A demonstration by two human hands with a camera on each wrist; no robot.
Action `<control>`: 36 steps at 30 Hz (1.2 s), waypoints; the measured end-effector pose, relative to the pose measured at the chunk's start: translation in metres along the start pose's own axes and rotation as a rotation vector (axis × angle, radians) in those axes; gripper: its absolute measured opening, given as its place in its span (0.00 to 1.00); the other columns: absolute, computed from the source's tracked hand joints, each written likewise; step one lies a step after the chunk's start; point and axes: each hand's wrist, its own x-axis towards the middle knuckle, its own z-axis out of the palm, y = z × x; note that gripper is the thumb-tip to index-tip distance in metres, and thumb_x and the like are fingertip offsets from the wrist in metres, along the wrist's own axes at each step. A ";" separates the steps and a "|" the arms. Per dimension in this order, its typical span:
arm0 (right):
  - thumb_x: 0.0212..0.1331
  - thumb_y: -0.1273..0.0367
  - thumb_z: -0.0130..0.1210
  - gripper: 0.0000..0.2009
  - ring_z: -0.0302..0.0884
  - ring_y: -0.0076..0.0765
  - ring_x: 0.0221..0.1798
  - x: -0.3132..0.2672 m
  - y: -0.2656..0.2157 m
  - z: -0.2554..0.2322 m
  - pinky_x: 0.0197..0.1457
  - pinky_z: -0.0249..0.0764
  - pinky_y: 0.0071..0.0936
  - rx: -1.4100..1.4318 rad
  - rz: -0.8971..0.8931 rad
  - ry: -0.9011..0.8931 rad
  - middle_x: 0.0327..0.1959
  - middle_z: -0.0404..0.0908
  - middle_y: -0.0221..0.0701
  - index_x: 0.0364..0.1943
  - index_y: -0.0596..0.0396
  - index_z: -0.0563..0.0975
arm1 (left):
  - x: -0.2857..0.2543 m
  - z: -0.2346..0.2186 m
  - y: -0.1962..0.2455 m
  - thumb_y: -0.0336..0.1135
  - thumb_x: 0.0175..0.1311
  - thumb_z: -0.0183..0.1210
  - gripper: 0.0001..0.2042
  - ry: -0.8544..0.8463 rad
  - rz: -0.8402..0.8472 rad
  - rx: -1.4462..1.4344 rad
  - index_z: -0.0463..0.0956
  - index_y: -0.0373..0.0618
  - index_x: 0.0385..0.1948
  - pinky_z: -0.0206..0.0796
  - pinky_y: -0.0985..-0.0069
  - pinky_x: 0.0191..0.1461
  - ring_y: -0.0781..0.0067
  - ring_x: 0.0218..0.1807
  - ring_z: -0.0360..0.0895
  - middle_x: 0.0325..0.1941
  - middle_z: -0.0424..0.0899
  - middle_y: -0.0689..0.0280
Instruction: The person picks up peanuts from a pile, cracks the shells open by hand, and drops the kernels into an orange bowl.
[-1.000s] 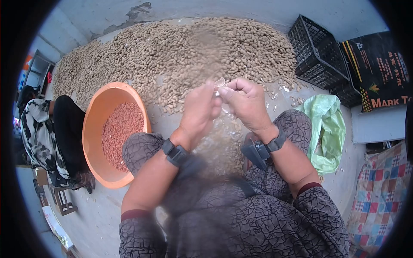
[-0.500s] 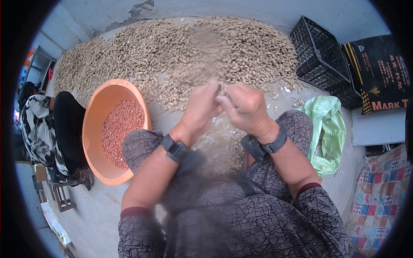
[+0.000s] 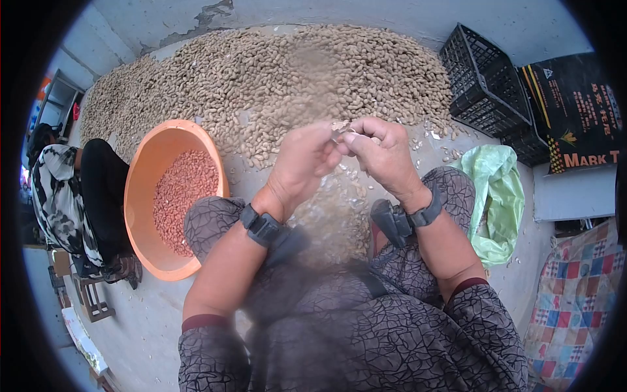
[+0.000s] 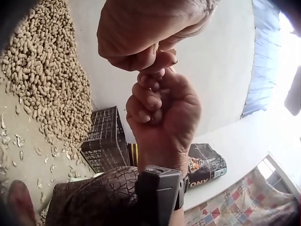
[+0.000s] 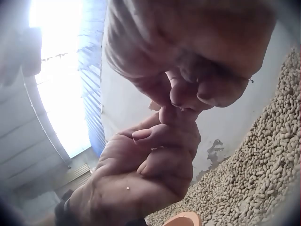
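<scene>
In the head view both hands meet in front of the lap, fingertip to fingertip. A cracked peanut shell (image 3: pixel 339 127) shows between them. My left hand (image 3: pixel 302 160) pinches it from the left with curled fingers, partly blurred. From the other side my right hand (image 3: pixel 384 155) grips it between thumb and forefinger. In the left wrist view the right hand's (image 4: pixel 164 110) fingers are folded toward its palm; the shell is mostly hidden there. Below the hands, a blurred heap of shells (image 3: pixel 336 222) lies between the legs. Left of the knee stands an orange basin (image 3: pixel 142 189) holding red peanut kernels (image 3: pixel 186 196).
A wide pile of unshelled peanuts (image 3: pixel 261 85) spreads along the wall. Black crates (image 3: pixel 486 85) and a black printed sack (image 3: pixel 571 111) stand at the right. A green plastic bag (image 3: pixel 499 202) lies by the right knee. Another person (image 3: pixel 65 196) sits at the far left.
Half a second ago the right fingers were balled up against the left fingertips. Now they have loosened and risen slightly, and the cracked shell shows between the hands. The basin has not moved.
</scene>
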 end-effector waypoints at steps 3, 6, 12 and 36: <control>0.51 0.73 0.54 0.06 0.71 0.17 0.22 0.001 -0.003 0.001 0.22 0.64 0.17 0.081 0.106 0.003 0.20 0.78 0.28 0.26 0.62 0.78 | -0.001 0.000 -0.001 0.32 0.64 0.45 0.09 0.017 -0.001 0.015 0.70 0.35 0.35 0.49 0.91 0.15 0.86 0.18 0.64 0.25 0.77 0.63; 0.52 0.71 0.53 0.06 0.68 0.15 0.19 0.003 0.002 -0.005 0.19 0.60 0.14 0.274 0.220 -0.056 0.19 0.77 0.28 0.25 0.60 0.78 | -0.003 0.004 0.001 0.30 0.63 0.46 0.08 -0.030 0.059 0.028 0.71 0.36 0.37 0.49 0.92 0.16 0.88 0.18 0.64 0.25 0.77 0.64; 0.56 0.70 0.49 0.08 0.61 0.13 0.11 0.004 0.008 -0.006 0.10 0.55 0.11 0.408 0.197 -0.081 0.16 0.74 0.28 0.26 0.60 0.76 | -0.006 0.005 0.002 0.32 0.62 0.49 0.09 0.018 0.074 0.256 0.75 0.39 0.38 0.51 0.93 0.18 0.90 0.19 0.65 0.24 0.77 0.69; 0.51 0.72 0.54 0.06 0.71 0.17 0.18 0.001 0.006 -0.004 0.17 0.63 0.14 0.260 0.213 -0.088 0.18 0.77 0.30 0.24 0.62 0.77 | -0.003 0.001 0.002 0.24 0.57 0.45 0.04 0.077 -0.123 0.035 0.69 0.37 0.30 0.51 0.89 0.17 0.81 0.23 0.69 0.26 0.72 0.65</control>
